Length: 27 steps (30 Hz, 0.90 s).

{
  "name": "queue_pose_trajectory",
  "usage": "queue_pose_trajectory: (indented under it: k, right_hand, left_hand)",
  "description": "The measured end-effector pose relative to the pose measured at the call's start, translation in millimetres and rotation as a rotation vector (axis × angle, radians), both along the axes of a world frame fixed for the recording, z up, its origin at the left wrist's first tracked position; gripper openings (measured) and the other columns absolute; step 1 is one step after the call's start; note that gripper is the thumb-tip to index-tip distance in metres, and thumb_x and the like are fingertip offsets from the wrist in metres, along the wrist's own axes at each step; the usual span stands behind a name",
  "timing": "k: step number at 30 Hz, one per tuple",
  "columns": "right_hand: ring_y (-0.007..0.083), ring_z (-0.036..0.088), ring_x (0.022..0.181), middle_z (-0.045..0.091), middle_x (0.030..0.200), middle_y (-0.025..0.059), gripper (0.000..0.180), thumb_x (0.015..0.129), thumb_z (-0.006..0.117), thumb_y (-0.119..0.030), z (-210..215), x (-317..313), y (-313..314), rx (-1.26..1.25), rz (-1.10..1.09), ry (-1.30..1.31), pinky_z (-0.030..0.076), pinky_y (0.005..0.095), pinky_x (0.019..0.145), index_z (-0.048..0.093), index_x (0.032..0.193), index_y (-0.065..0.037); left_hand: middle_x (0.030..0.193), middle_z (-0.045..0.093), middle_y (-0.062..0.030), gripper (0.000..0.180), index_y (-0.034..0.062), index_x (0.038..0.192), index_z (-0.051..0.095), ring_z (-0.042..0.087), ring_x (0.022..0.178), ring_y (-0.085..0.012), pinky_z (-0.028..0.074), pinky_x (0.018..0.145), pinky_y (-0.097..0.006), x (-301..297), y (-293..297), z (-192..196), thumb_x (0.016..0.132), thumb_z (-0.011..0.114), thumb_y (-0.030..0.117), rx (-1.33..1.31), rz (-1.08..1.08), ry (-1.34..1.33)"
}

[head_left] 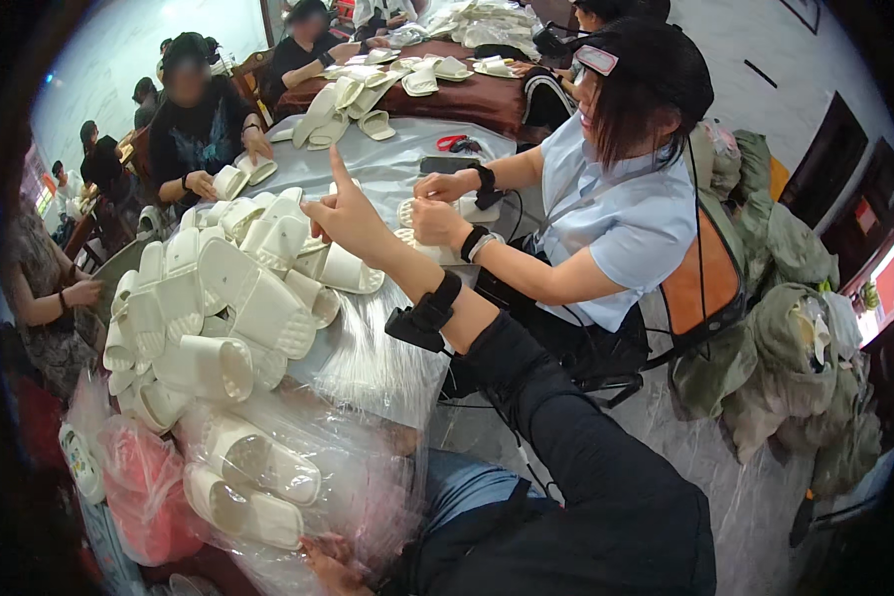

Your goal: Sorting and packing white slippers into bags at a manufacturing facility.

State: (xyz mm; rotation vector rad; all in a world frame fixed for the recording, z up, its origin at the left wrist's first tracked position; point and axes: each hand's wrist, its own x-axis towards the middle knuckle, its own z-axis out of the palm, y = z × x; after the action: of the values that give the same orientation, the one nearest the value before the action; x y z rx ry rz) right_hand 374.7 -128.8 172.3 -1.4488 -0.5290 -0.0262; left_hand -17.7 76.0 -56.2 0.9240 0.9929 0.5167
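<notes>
Head view: right hand raised empty, index finger pointing up, above piled white foam slippers on the bench; left hand grips clear plastic bag.

White slippers lie heaped on the plastic-covered table.

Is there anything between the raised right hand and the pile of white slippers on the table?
Nothing visible. The right hand is raised with its index finger up right at the edge of the pile of white slippers, with no other object between them. The left hand rests low against the clear plastic bag of slippers.
</notes>
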Motion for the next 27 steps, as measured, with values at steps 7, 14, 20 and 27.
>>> queue_pose_trajectory:
  k: [7,14,20,27]
  right_hand:
    - [0.0121,0.055,0.064,0.058,0.068,0.0038,0.050,0.081,0.062,-0.020,-12,-48,13,-0.423,-0.043,-0.386,0.046,0.0292,0.063,0.048,0.129,-0.015]
    - [0.0217,0.059,0.075,0.064,0.083,0.0139,0.049,0.086,0.059,-0.030,-101,-148,40,-0.843,1.365,-0.315,0.046,0.0337,0.069,0.048,0.127,-0.005]
    - [0.0220,0.058,0.082,0.062,0.093,0.0131,0.049,0.088,0.057,-0.031,-116,-165,29,-0.826,1.349,-0.064,0.047,0.0324,0.071,0.047,0.129,-0.007]
    - [0.0180,0.056,0.083,0.060,0.093,0.0113,0.050,0.089,0.056,-0.033,-108,-156,19,-0.815,1.287,0.011,0.046,0.0314,0.070,0.044,0.132,-0.008]
  left_hand:
    - [0.055,0.048,0.0017,0.038,0.0098,0.080,0.052,0.038,0.043,-0.0061,0.030,0.040,-0.019,-21,27,-43,0.091,0.049,0.046,-0.053,-0.264,-0.041]
    - [0.076,0.047,-0.0032,0.012,0.0103,0.087,0.048,0.039,0.051,-0.0118,0.026,0.039,-0.025,-47,45,-54,0.085,0.057,0.018,0.165,-0.573,0.030]
    - [0.068,0.049,-0.0024,0.021,0.0114,0.093,0.049,0.039,0.045,-0.0087,0.030,0.039,-0.020,-10,4,17,0.090,0.049,0.032,-0.002,-0.207,-0.022]
    - [0.061,0.049,-0.0004,0.032,0.0082,0.095,0.048,0.047,0.051,-0.0090,0.039,0.045,-0.019,4,-14,25,0.091,0.052,0.040,0.000,-0.061,-0.062]
